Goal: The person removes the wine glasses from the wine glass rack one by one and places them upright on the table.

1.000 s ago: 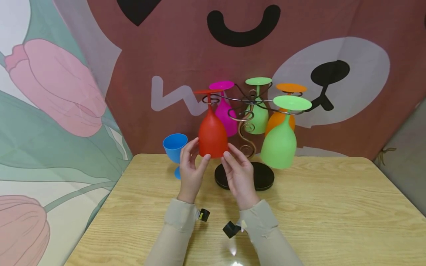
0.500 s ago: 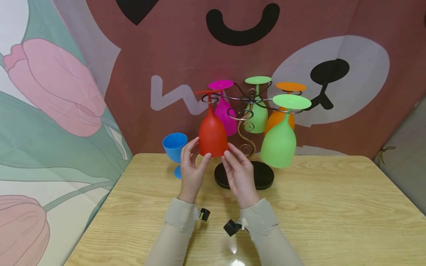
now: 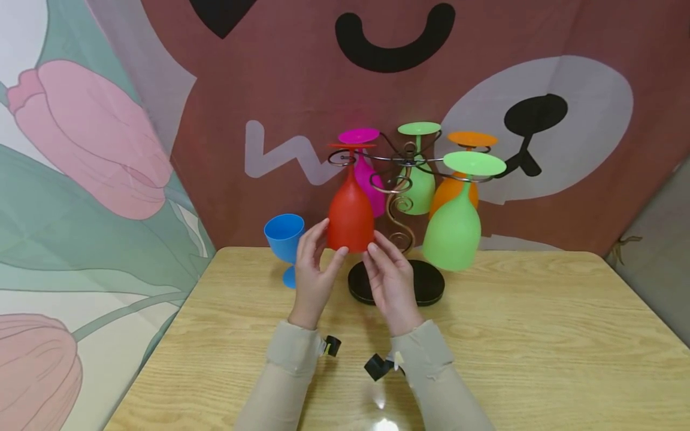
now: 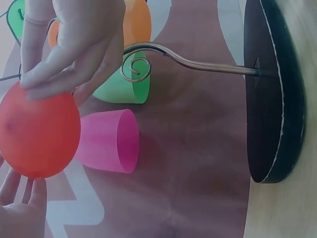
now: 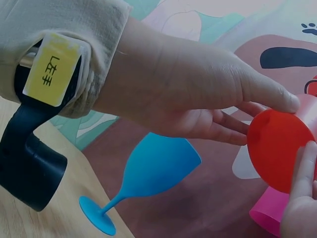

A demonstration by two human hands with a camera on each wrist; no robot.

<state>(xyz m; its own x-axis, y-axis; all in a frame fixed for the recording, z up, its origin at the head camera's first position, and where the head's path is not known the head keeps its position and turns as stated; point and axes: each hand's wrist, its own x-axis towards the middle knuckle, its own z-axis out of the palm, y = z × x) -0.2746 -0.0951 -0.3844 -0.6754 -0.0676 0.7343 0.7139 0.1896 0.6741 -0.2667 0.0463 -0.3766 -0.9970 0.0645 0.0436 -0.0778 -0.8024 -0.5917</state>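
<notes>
Red goblet (image 3: 351,209) is upside down at the left of the rack (image 3: 430,282); remotely, I see left hand (image 3: 314,272) and right hand (image 3: 393,284) pinching its bowl. Blue goblet (image 3: 282,247) stands farther left.

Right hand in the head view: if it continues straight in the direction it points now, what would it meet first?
The red goblet, which the right hand touches near the downturned rim. Beyond it, perhaps the magenta goblet, but depth is unclear.
</notes>
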